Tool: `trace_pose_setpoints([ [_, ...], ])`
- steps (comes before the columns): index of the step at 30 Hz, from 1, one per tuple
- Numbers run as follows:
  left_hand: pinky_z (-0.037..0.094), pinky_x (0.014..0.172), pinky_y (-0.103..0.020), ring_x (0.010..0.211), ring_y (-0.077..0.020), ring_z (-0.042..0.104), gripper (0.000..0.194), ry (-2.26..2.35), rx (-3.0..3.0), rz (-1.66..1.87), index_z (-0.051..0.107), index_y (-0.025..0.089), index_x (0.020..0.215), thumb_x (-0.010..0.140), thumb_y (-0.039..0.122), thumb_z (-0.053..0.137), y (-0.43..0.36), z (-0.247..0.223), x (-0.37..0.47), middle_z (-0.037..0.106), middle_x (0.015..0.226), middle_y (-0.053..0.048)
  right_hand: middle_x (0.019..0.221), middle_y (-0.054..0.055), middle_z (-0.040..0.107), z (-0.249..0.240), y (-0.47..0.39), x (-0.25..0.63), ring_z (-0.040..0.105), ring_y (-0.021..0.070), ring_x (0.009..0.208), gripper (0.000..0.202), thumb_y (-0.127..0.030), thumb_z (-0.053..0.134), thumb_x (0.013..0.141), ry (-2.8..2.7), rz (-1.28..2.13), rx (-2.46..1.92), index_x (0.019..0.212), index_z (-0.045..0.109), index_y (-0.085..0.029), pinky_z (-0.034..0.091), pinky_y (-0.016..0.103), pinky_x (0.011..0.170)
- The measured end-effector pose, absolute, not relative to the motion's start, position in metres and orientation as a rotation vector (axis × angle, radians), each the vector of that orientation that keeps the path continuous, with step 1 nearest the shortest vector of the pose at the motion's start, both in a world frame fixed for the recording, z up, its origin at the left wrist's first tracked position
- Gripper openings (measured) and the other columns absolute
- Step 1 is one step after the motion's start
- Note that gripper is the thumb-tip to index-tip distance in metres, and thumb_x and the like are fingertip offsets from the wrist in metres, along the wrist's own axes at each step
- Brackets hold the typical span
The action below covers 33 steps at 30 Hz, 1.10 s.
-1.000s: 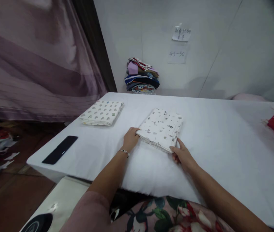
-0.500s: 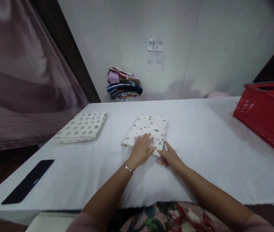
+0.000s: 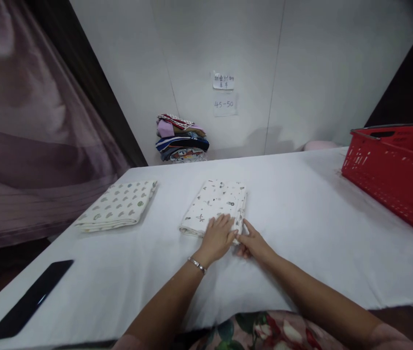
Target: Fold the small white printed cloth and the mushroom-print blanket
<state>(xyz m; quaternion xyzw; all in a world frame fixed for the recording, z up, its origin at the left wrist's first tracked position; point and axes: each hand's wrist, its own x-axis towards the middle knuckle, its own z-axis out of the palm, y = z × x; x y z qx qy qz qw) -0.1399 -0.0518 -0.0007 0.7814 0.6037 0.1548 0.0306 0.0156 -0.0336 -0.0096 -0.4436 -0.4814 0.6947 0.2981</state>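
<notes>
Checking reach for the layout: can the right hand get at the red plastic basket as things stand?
Probably yes: between the right hand and the red plastic basket lies only bare white tablecloth, though the fingers would first have to leave the folded white printed cloth.

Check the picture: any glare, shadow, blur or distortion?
Head view: dim, flat light; soft shadow on the wall; small glint on the black slab; top right corner darkened; red basket looks stretched near the edge; print on the held cloth slightly soft.

Dim, flat light — soft wall shadows, darkened corners.
</notes>
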Motion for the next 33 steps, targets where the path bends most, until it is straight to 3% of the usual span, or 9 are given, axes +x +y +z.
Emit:
trace_pose_setpoints([
  [6,0.022,0.108,-0.050,0.133,-0.0217,0.029,0.043,1.870,2.390,0.440,0.039,0.028,0.134,0.094,0.038,0.026,-0.052,-0.017,-0.137,0.040,0.141,-0.002,0.085,0.007,0.069,0.000,-0.040,0.034,0.065,0.0174,0.058,0.092,-0.039,0.060,0.079,-1.436,1.883,-1.238,0.146,0.002,-0.019,0.047,0.025,0.044],
  [10,0.019,0.108,-0.053,0.133,-0.0243,0.027,0.044,1.919,2.412,0.424,0.037,0.028,0.136,0.093,0.037,0.031,-0.053,-0.017,-0.135,0.038,0.143,-0.003,0.090,0.005,0.068,0.012,-0.035,0.044,0.064,0.0191,0.075,0.051,-0.032,0.052,0.082,-1.950,1.351,-1.169,0.132,0.046,-0.023,0.052,0.031,0.062],
  [13,0.019,0.107,-0.054,0.133,-0.0253,0.027,0.045,1.920,2.402,0.428,0.034,0.029,0.137,0.093,0.038,0.030,-0.053,-0.016,-0.133,0.036,0.144,-0.004,0.108,0.004,0.065,0.028,-0.024,0.036,0.058,0.0218,0.103,0.036,-0.028,0.046,0.085,-2.172,0.896,-0.992,0.119,0.059,-0.027,0.046,0.037,0.088],
  [17,0.019,0.107,-0.054,0.133,-0.0249,0.028,0.043,1.881,2.413,0.447,0.038,0.030,0.134,0.092,0.039,0.032,-0.054,-0.014,-0.133,0.038,0.142,-0.004,0.135,0.007,0.048,0.039,0.007,0.006,0.037,0.0240,0.128,0.042,-0.029,0.041,0.086,-2.413,0.581,-0.846,0.126,0.052,-0.021,0.029,0.042,0.105],
  [22,0.019,0.107,-0.055,0.133,-0.0269,0.027,0.043,1.872,2.395,0.426,0.040,0.032,0.133,0.091,0.042,0.036,-0.055,-0.013,-0.134,0.037,0.142,-0.004,0.148,0.017,0.022,0.019,0.074,-0.023,0.011,0.0302,0.138,0.064,-0.043,0.042,0.086,-2.677,0.326,-1.100,0.139,0.034,-0.007,0.012,0.046,0.110],
  [28,0.017,0.108,-0.056,0.134,-0.0273,0.025,0.044,1.883,2.352,0.457,0.039,0.035,0.134,0.091,0.045,0.032,-0.054,-0.018,-0.133,0.034,0.145,-0.002,0.150,0.015,0.018,-0.020,0.123,-0.020,0.010,0.0294,0.138,0.073,-0.058,0.029,0.086,-2.758,0.296,-1.393,0.141,0.029,-0.008,0.009,0.044,0.109],
  [33,0.016,0.108,-0.057,0.135,-0.0276,0.023,0.045,1.883,2.326,0.488,0.039,0.035,0.134,0.091,0.046,0.032,-0.056,-0.018,-0.132,0.033,0.145,-0.002,0.148,0.017,0.023,-0.010,0.132,-0.030,0.016,0.0324,0.136,0.075,-0.061,0.031,0.085,-2.850,0.272,-1.377,0.139,0.033,-0.010,0.013,0.047,0.107],
])
